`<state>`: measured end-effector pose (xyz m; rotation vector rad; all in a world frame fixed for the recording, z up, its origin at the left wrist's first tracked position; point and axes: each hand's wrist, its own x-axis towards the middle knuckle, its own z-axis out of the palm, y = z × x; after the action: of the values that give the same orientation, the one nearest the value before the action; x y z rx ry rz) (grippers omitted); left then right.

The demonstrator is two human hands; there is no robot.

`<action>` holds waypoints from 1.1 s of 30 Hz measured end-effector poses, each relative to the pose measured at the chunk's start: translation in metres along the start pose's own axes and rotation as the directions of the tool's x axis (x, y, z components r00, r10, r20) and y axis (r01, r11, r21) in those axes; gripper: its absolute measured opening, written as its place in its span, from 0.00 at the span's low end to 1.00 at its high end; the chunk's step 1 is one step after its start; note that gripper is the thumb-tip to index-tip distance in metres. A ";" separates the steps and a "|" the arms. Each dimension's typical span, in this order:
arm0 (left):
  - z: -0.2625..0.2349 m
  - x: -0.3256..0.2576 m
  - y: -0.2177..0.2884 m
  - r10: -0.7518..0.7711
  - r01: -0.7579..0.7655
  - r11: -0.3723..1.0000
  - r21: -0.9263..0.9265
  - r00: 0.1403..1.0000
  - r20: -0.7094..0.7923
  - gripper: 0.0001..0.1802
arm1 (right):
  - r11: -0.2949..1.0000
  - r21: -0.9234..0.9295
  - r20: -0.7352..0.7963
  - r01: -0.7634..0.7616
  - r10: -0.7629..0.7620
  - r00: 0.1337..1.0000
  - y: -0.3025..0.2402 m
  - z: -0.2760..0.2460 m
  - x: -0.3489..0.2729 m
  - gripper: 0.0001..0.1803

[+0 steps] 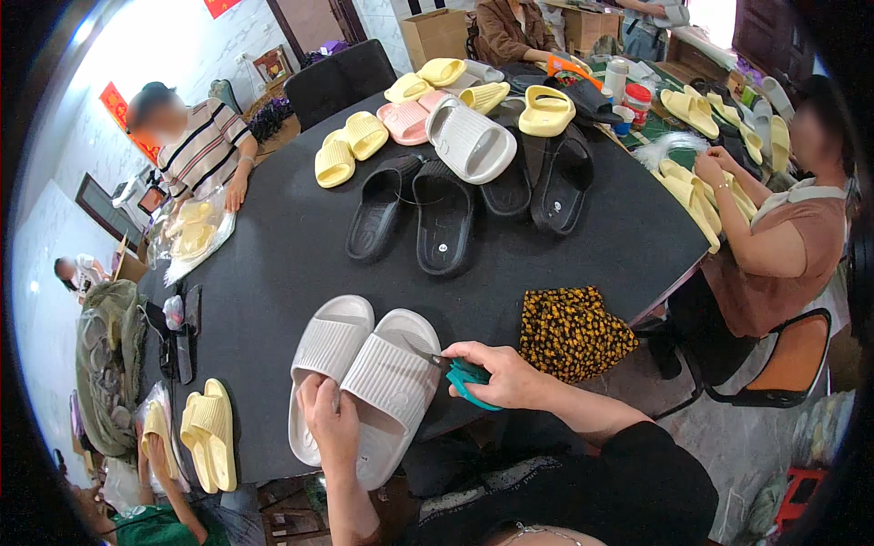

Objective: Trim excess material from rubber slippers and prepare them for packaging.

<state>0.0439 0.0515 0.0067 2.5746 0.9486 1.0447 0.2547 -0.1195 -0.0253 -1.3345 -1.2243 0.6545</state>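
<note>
A pair of light grey slide slippers [392,373] lies side by side near the front edge of the black table. My left hand [330,414] is closed at the foot openings, gripping the pair where the two straps meet; its fingertips are partly hidden. Teal-handled scissors [471,382] are in my right hand [503,371], fingers wrapped round the handles. Their blades point left, over the toe end and strap of the right slipper. Whether the blades touch it, I cannot tell.
Black slides [443,217] lie farther up the black table [291,246], with yellow, pink and grey ones behind. A black-and-yellow patterned cloth [574,335] is right of my hand. Yellow slides [208,435] and dark tools lie left. Other people work around the table; a chair [774,364] stands right.
</note>
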 end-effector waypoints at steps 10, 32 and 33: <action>-0.012 -0.002 -0.007 -0.031 0.042 0.997 -0.061 0.987 0.161 0.13 | 0.999 -0.039 -0.020 -0.030 0.029 0.999 -0.005 -0.001 0.000 0.26; -0.052 -0.026 -0.017 -0.131 0.113 0.967 -0.229 0.989 -0.065 0.17 | 0.949 0.236 -0.037 -0.210 0.225 0.974 -0.016 0.015 0.004 0.26; -0.047 -0.028 -0.022 -0.060 0.043 0.984 -0.172 0.994 -0.094 0.20 | 0.914 0.320 0.026 -0.248 0.253 0.967 -0.016 0.017 0.001 0.27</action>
<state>-0.0141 0.0483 0.0163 2.3678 0.9013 1.1934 0.2349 -0.1155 -0.0132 -1.2248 -0.8916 0.9804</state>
